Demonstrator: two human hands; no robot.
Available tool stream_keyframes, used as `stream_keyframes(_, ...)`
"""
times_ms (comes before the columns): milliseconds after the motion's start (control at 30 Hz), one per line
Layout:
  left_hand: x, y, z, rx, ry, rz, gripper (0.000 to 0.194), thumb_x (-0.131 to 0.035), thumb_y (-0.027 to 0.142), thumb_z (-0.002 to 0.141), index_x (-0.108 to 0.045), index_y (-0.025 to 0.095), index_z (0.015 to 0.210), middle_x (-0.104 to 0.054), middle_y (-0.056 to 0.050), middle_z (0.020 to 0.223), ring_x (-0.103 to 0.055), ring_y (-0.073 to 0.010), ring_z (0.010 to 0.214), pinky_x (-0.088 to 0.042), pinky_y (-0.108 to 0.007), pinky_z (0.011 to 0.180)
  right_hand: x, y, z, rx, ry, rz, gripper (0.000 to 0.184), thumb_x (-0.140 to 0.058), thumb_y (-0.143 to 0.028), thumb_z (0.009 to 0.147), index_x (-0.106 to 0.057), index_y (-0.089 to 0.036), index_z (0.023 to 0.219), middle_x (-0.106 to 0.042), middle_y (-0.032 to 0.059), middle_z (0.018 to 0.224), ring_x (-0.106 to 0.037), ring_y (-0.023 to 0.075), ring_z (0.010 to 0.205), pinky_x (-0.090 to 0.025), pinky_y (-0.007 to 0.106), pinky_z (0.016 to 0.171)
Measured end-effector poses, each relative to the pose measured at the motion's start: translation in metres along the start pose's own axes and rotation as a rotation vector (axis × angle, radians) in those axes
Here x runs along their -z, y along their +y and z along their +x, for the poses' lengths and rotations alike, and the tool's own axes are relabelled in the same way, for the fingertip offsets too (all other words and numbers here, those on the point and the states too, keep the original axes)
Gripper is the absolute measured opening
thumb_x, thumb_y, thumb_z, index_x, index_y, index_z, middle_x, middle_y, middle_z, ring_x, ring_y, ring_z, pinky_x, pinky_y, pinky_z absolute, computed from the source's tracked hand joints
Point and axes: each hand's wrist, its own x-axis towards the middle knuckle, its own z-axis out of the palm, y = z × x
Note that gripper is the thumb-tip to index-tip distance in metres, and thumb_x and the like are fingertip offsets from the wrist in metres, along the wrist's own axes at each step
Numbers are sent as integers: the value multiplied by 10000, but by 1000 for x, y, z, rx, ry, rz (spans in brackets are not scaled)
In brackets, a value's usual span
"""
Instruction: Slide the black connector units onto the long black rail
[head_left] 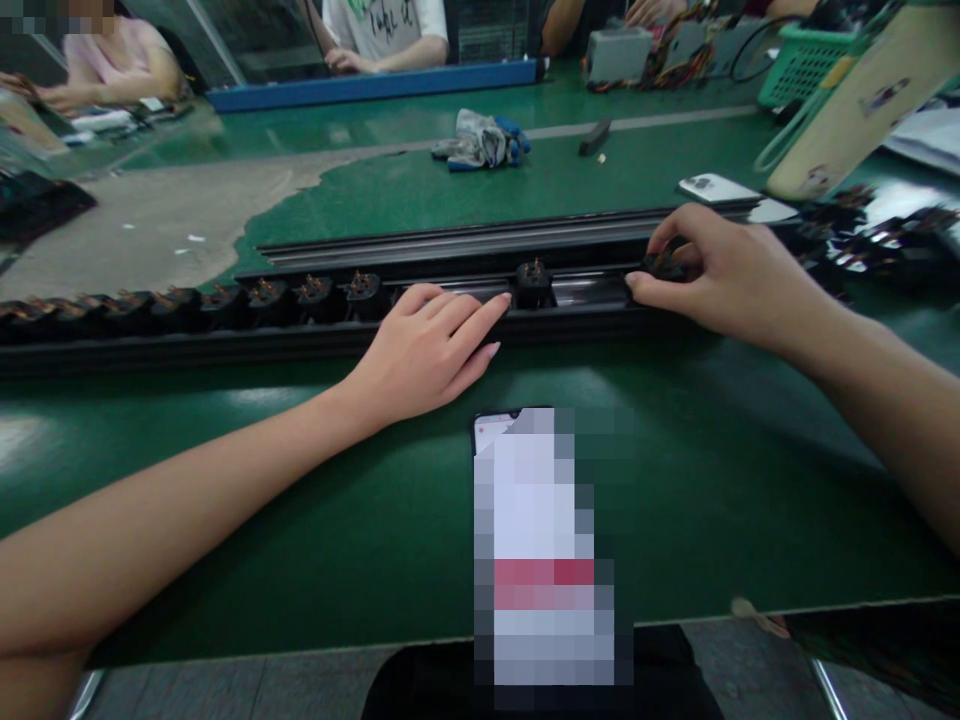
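Observation:
A long black rail (300,335) lies across the table with a row of black socket modules (365,292) seated in it, copper-coloured prongs upward. One more black socket (533,283) sits in the channel between my hands. My left hand (435,345) rests on the rail, its fingers stretched to the right and holding nothing. At the rail's right part, my right hand (720,270) pinches a black socket (666,264) between thumb and fingers. My fingers partly cover it, and I cannot tell whether it touches the channel.
Behind lie more black rails (465,232), gloves (484,140) and a white phone (716,188). Loose black sockets (885,240) are heaped at right, near a cream bottle (862,110). A phone (491,430) with a blurred screen lies in front. Several people sit across the table.

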Motion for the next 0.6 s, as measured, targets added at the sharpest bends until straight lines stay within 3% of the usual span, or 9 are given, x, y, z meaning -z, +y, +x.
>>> stream_keyframes(600,-1,0,0,0,10,15,509,-404,349,1087,-593,126,1503,-745,-149,1204,-695,-293,1105,-479,-486,1033,-3,5,1,-1,22,-11,395,-678,-478,726,-684,-239,1040,-617,29,779,-587,242,738,-444,385,732)
